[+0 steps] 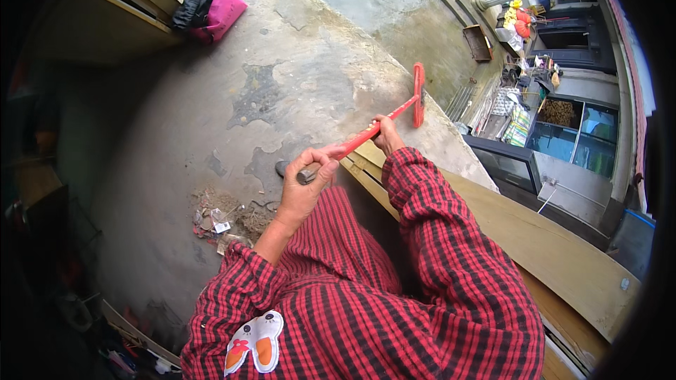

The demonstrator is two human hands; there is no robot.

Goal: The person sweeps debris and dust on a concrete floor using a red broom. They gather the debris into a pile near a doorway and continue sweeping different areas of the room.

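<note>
A long-handled floor tool with a red handle [364, 136] and a narrow red crossbar head [419, 96] reaches away from me to the upper right. The head is seen nearly edge-on, so I cannot tell whether it is a broom or a squeegee. My left hand [301, 187] is around the handle near its bare, greyish-brown butt end [308, 174]. Farther along, my right hand [388, 137] grips the handle. The head is over the concrete floor [327, 84] near its raised edge. A heap of dirt and litter [232, 219] lies left of my left hand.
A wooden door leaf [528, 232] stands close on my right; another wooden panel [105, 16] is at upper left. Beside that sits a pink bag [226, 13] with black material. Beyond the floor's edge, a lower yard holds a wooden box [478, 43] and red lanterns [522, 24].
</note>
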